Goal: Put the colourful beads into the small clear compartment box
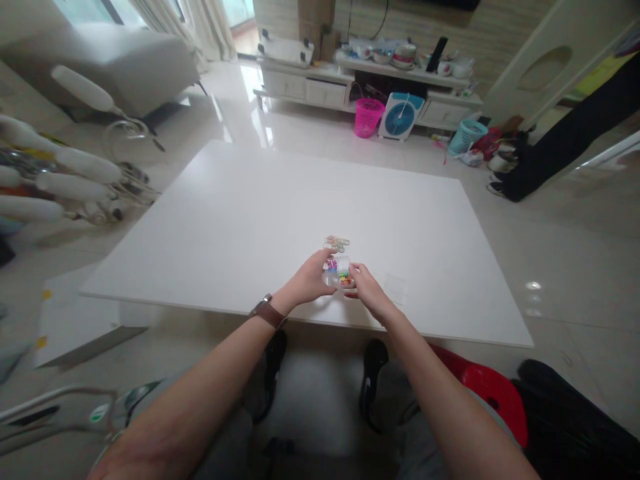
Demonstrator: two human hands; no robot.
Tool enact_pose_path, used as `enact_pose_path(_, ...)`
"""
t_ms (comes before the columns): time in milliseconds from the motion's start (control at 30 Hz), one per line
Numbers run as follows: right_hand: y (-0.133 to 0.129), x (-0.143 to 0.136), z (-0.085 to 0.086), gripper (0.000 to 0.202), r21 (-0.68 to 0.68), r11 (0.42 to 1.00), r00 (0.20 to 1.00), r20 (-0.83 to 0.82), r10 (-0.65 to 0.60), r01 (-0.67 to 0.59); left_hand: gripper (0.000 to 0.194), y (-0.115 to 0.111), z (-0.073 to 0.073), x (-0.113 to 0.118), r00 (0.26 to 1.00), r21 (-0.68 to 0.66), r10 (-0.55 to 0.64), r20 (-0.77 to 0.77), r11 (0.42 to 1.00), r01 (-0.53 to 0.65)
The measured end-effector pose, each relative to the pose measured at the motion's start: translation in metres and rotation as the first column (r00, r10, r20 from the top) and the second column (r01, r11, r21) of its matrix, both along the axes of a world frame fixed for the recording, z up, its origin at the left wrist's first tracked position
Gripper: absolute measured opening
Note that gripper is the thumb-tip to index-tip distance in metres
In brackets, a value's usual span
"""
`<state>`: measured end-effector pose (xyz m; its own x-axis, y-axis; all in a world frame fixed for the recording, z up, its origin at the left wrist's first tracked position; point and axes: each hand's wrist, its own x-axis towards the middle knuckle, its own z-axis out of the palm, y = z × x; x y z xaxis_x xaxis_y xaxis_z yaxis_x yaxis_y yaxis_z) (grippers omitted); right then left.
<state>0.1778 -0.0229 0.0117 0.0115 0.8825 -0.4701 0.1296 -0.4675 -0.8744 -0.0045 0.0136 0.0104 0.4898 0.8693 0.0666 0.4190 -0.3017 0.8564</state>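
Observation:
A small clear plastic box with colourful small items inside sits near the front edge of a white table. My left hand grips its left side, a brown watch on that wrist. My right hand holds its right side. Both hands rest low on the table. Just beyond the box lies a small pile of thin rings or rubber bands. A flat clear lid-like piece lies on the table right of my right hand.
A red plastic stool stands under my right arm. A person's dark-clad leg stands at the far right. A pink basket, a blue fan and a low TV cabinet are beyond the table. Chairs stand at left.

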Motion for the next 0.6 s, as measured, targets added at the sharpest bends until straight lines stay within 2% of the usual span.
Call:
enact_pose_path(133, 0.003, -0.018, 0.004, 0.032, -0.075, 0.982, 0.921, -0.342, -0.188, 0.172, 0.080, 0.004, 0.006, 0.008, 0.983, -0.177, 0.025, 0.182, 0.984, 0.008)
enact_pose_path(233, 0.005, -0.023, 0.009, 0.034, -0.092, 0.972, 0.854, -0.464, -0.236, 0.218, 0.080, 0.005, 0.008, 0.013, 0.961, -0.303, 0.079, 0.265, 0.953, 0.005)
enact_pose_path(300, 0.007, -0.023, 0.010, 0.034, -0.110, 0.963, 0.805, -0.531, -0.265, 0.245, 0.081, 0.008, 0.008, 0.012, 0.956, -0.333, 0.095, 0.276, 0.943, 0.002)
enact_pose_path(400, 0.008, -0.020, 0.003, 0.034, -0.148, 0.943, 0.767, -0.551, -0.330, 0.299, 0.077, 0.014, 0.007, 0.003, 0.981, -0.274, 0.126, 0.150, 0.958, -0.081)
enact_pose_path(500, 0.008, -0.014, -0.013, 0.039, -0.123, 0.942, 0.858, -0.389, -0.335, 0.312, 0.060, 0.019, 0.004, -0.011, 0.981, -0.179, 0.162, -0.104, 0.967, -0.179)
enact_pose_path(600, 0.007, -0.008, -0.030, 0.047, 0.010, 0.969, 0.960, -0.138, -0.242, 0.246, 0.046, 0.016, -0.002, -0.023, 0.909, -0.093, 0.116, -0.400, 0.982, -0.166)
